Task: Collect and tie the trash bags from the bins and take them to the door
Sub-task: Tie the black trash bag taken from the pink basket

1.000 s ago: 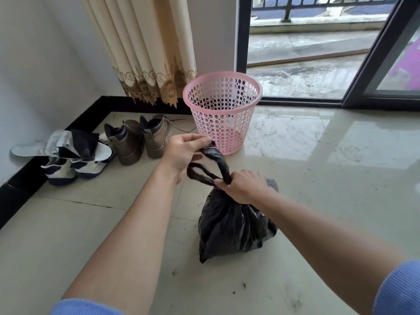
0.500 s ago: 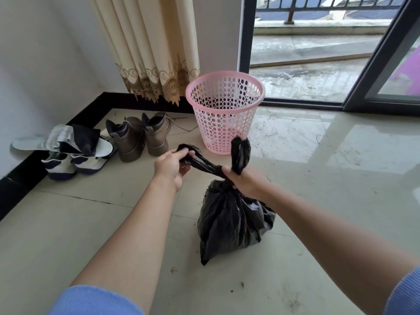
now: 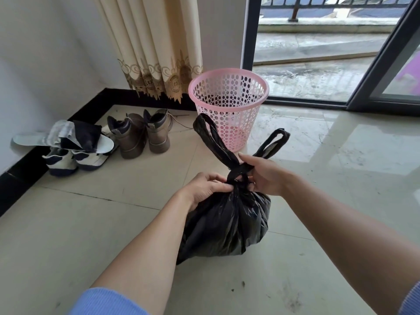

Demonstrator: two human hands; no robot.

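A full black trash bag (image 3: 229, 223) sits on the tiled floor in front of me. Its two handle loops stick up from a knot at the neck, one leaning left, one right. My left hand (image 3: 205, 188) pinches the bag's neck just left of the knot. My right hand (image 3: 263, 176) grips the knot from the right, fingers curled round the twisted plastic. Behind the bag stands a pink perforated bin (image 3: 228, 103) with no liner in it.
Brown boots (image 3: 141, 133), white-and-navy sneakers (image 3: 68, 159) and slippers with dark cloth (image 3: 68, 137) lie along the left wall. A cream curtain (image 3: 154, 46) hangs behind the bin. A glass sliding door (image 3: 318, 53) to a balcony is at the back right.
Both hands have come in close to the bag's neck. The handles, earlier pulled apart and crossed, now stand loose above a knot. The camera has moved nearer the bag.
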